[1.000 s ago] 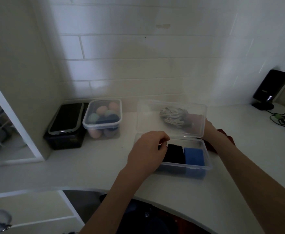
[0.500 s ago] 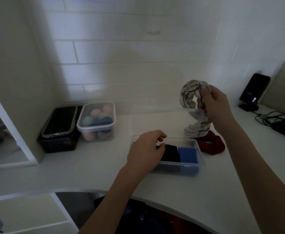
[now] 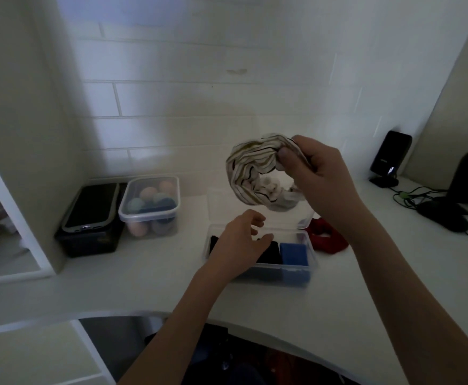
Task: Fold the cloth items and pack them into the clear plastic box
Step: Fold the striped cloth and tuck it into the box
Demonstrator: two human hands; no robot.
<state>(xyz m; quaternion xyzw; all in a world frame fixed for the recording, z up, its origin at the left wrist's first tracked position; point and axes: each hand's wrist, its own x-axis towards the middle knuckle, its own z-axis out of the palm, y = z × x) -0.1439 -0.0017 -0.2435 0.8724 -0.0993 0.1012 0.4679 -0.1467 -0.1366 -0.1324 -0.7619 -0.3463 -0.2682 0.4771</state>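
My right hand (image 3: 320, 173) pinches a white cloth with dark stripes (image 3: 252, 173), holding it bunched in the air above the clear plastic box (image 3: 299, 273). The box sits on the white counter with its lid (image 3: 216, 201) standing up behind. Inside lie a folded black cloth (image 3: 271, 252) and a folded blue cloth (image 3: 294, 254). My left hand (image 3: 241, 240) hovers over the box's left half with fingers spread, holding nothing. A red cloth (image 3: 326, 237) lies on the counter just right of the box.
A lidded clear tub of coloured balls (image 3: 151, 207) and a phone on a black box (image 3: 91, 209) stand at the left by the wall. A small black speaker (image 3: 389, 159), cables (image 3: 410, 198) and a dark device (image 3: 443, 215) sit at the right. The counter's curved front edge (image 3: 255, 326) is close below.
My right hand picked the striped cloth up from behind the lid and brought it over the box. My left hand lifted slightly off the black cloth and spread its fingers.
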